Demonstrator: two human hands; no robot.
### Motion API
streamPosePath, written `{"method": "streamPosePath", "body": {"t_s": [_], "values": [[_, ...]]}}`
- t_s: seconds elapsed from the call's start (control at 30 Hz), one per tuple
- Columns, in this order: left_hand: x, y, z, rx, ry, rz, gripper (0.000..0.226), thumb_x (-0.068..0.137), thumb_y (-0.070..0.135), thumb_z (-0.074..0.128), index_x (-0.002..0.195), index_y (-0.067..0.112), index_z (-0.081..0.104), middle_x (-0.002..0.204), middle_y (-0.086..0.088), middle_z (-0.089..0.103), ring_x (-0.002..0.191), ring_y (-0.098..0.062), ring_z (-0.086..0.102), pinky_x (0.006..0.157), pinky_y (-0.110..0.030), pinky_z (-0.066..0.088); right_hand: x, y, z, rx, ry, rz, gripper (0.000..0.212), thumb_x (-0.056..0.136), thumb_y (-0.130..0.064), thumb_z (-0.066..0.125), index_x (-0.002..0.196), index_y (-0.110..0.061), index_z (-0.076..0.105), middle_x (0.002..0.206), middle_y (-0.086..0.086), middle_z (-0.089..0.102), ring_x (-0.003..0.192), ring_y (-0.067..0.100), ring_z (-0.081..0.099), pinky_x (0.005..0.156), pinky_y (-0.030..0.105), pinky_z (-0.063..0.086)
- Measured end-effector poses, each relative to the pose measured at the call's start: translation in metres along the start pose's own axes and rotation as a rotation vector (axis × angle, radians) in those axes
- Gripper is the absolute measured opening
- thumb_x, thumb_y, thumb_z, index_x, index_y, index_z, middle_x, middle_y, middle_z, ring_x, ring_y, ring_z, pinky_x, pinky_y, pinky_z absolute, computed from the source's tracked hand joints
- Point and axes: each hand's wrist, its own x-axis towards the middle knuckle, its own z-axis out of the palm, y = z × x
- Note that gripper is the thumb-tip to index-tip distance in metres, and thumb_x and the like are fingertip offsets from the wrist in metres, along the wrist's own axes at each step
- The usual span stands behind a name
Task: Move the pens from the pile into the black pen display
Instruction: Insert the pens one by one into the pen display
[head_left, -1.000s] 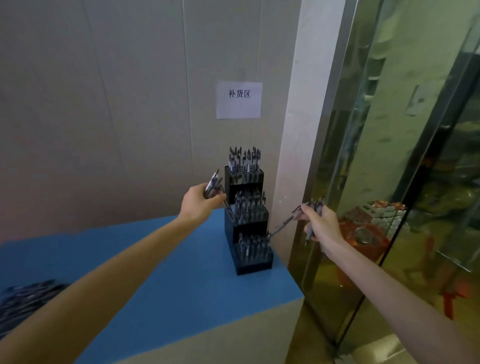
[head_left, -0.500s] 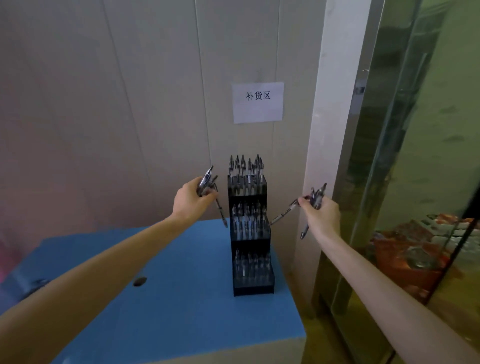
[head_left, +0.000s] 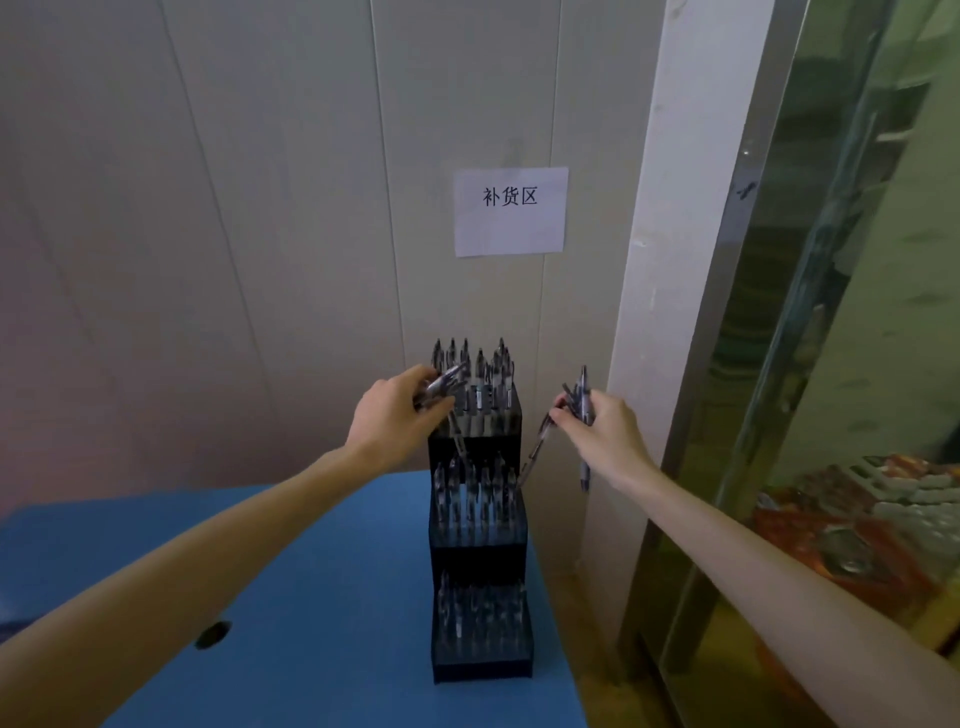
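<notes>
Left hand (head_left: 395, 415), gripping a small bundle of pens (head_left: 441, 387), has risen since half a second ago from beside the black pen display (head_left: 480, 561) to its top tier, where one pen tip now dips toward the slots. We read this as insertion under way at the uppermost level. Right hand (head_left: 605, 431), just right of the display, pinches one angled pen (head_left: 535, 457) whose tip reaches the right edge of the middle tier, while a few spare pens (head_left: 582, 400) stay clamped upright against its palm; it has shifted little.

Largest first: we see one blue counter (head_left: 291, 597), with the display standing at its far right corner against the wall panels (head_left: 260, 208); one glass partition (head_left: 857, 312) to the right; one paper sign (head_left: 510, 210) above the display. The display has three stepped tiers, each already crowded with upright pens; blur prevents an exact count, though about ten caps show along the top row. The left bundle holds perhaps three or four pens. One small dark spot (head_left: 212, 634) marks the counter near the left forearm. The pile itself lies outside our view.
</notes>
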Motion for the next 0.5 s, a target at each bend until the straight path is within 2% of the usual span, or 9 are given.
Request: {"method": "streamPosePath", "body": {"t_s": [0.13,0.2,0.27,0.33,0.43,0.5], "values": [[0.008,-0.016,0.017,0.076,-0.016,0.043,0.021,0.096,0.036,0.068,0.112,0.022,0.065,0.078,0.01,0.068,0.062,-0.01,0.062,0.058,-0.031,0.053,0.024,0.016,0.018,-0.045,-0.07,-0.039,0.01,0.098,-0.029,0.066,0.095,-0.02,0.069,0.071,0.009,0.062,0.057,0.018,0.046,0.058,0.033,0.041],[0.006,-0.026,0.024,0.076,-0.042,0.041,0.021,0.097,0.035,0.067,0.113,0.021,0.064,0.074,0.014,0.063,0.059,-0.005,0.058,0.054,-0.027,0.046,0.027,0.024,0.024,-0.031,-0.078,-0.059,0.013,0.098,-0.029,0.066,0.095,-0.017,0.07,0.069,0.009,0.06,0.054,0.014,0.045,0.054,0.029,0.039],[0.002,-0.034,0.029,0.078,-0.076,0.041,0.019,0.098,0.035,0.066,0.111,0.022,0.063,0.071,0.016,0.06,0.056,-0.002,0.055,0.051,-0.022,0.038,0.026,0.031,0.03,-0.05,-0.109,-0.095,0.018,0.098,-0.029,0.066,0.093,-0.012,0.069,0.064,0.004,0.055,0.048,0.008,0.04,0.047,0.019,0.034],[-0.003,-0.042,0.033,0.059,-0.093,0.044,0.017,0.097,0.036,0.067,0.107,0.023,0.062,0.069,0.018,0.058,0.054,-0.002,0.054,0.051,-0.019,0.036,0.024,0.041,0.037,-0.114,-0.144,-0.126,0.022,0.097,-0.033,0.066,0.091,-0.012,0.068,0.061,0.001,0.054,0.047,0.009,0.039,0.046,0.021,0.032],[-0.009,-0.05,0.039,0.077,-0.105,0.082,0.018,0.096,0.036,0.07,0.107,0.023,0.064,0.067,0.022,0.056,0.053,-0.002,0.054,0.051,-0.019,0.036,0.024,0.053,0.046,-0.177,-0.189,-0.161,0.024,0.096,-0.038,0.066,0.088,-0.015,0.068,0.063,0.004,0.058,0.05,0.019,0.047,0.049,0.033,0.037],[-0.01,-0.053,0.044,0.077,-0.149,0.093,0.018,0.095,0.036,0.07,0.107,0.023,0.065,0.066,0.021,0.056,0.053,-0.004,0.054,0.051,-0.019,0.037,0.026,0.058,0.047,-0.167,-0.218,-0.168,0.023,0.096,-0.038,0.066,0.089,-0.016,0.069,0.065,0.006,0.06,0.053,0.023,0.051,0.05,0.034,0.037]]}}
